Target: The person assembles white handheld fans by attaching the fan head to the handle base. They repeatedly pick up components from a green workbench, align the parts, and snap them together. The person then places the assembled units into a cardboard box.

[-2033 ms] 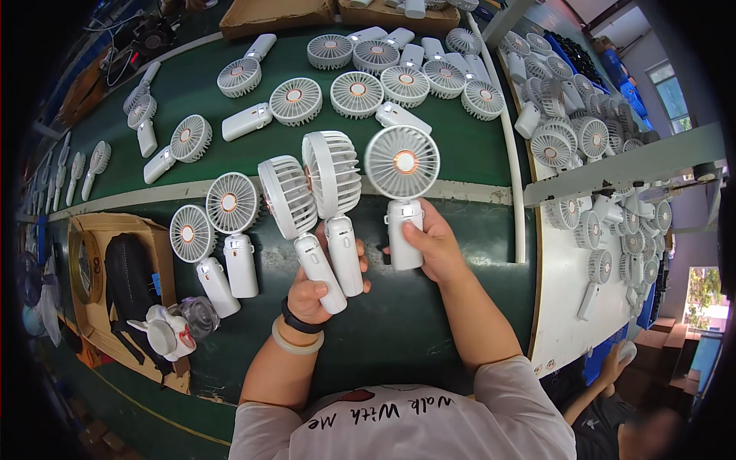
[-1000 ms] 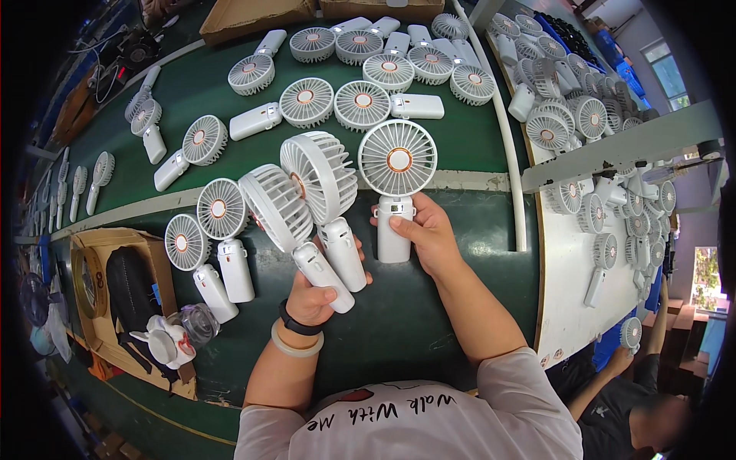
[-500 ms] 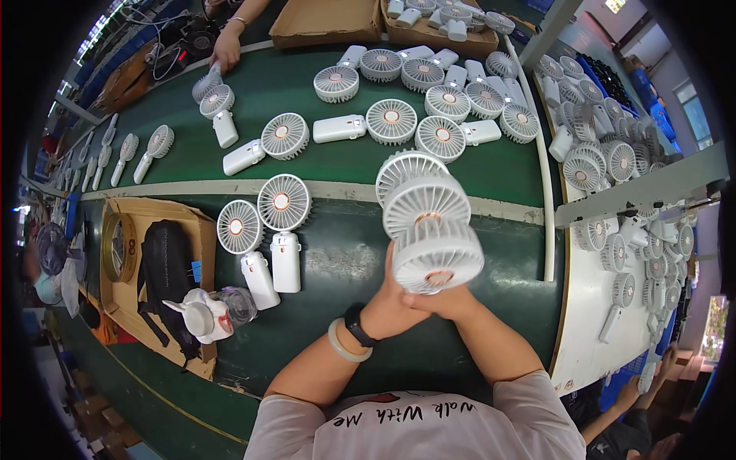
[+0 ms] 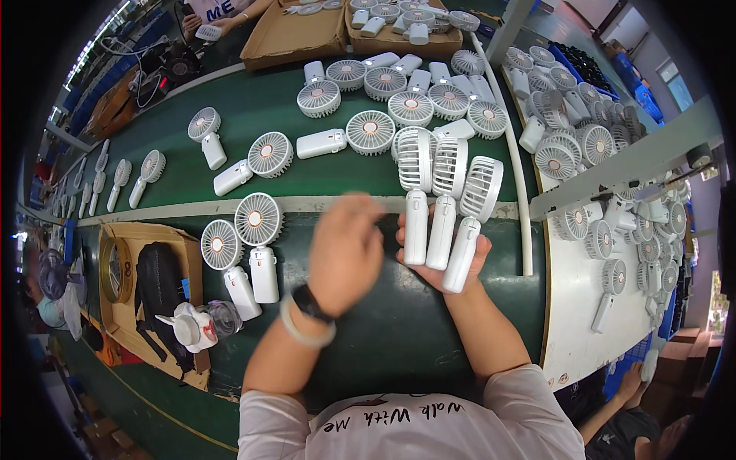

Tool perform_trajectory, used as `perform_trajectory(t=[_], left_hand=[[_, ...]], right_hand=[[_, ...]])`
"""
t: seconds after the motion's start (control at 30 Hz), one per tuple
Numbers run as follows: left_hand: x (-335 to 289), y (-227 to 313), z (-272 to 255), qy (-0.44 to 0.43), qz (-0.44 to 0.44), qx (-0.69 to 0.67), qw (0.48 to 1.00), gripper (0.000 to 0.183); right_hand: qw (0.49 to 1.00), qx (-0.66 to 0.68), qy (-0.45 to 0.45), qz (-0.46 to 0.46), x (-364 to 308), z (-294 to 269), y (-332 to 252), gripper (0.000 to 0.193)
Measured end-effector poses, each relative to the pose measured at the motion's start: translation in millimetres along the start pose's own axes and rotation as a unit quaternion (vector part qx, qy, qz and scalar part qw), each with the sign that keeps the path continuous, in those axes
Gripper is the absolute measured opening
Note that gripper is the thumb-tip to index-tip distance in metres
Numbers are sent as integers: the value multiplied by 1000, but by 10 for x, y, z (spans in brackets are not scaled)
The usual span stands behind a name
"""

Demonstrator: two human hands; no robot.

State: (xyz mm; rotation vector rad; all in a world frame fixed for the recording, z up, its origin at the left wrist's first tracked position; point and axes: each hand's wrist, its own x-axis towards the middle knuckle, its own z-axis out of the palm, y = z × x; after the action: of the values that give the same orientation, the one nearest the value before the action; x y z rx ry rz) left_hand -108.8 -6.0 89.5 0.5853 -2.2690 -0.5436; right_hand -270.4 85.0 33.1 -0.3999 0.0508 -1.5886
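Since 0.5 s ago, left hand (image 4: 345, 253) has let go and drifted left, blurred, fingers loosely curled, holding nothing. Right hand (image 4: 445, 264) now grips all three white handheld fans (image 4: 443, 207) by their handles, side by side, heads fanned out over green worktop (image 4: 383, 337). Two standing fans (image 4: 245, 245) sit left.

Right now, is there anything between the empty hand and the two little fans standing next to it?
No. In the head view, only bare green belt lies between the left hand and the two standing fans.
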Motion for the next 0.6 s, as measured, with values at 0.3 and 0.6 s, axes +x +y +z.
perform_trajectory(t=[0.3, 0.6], left_hand=[[821, -1586, 450, -118, -120, 350, 921, 39], [442, -1012, 194, -24, -77, 246, 966, 41]], right_hand=[[996, 50, -74, 2, -5, -29, -1, 75], [998, 7, -70, -2, -78, -78, 49, 81]])
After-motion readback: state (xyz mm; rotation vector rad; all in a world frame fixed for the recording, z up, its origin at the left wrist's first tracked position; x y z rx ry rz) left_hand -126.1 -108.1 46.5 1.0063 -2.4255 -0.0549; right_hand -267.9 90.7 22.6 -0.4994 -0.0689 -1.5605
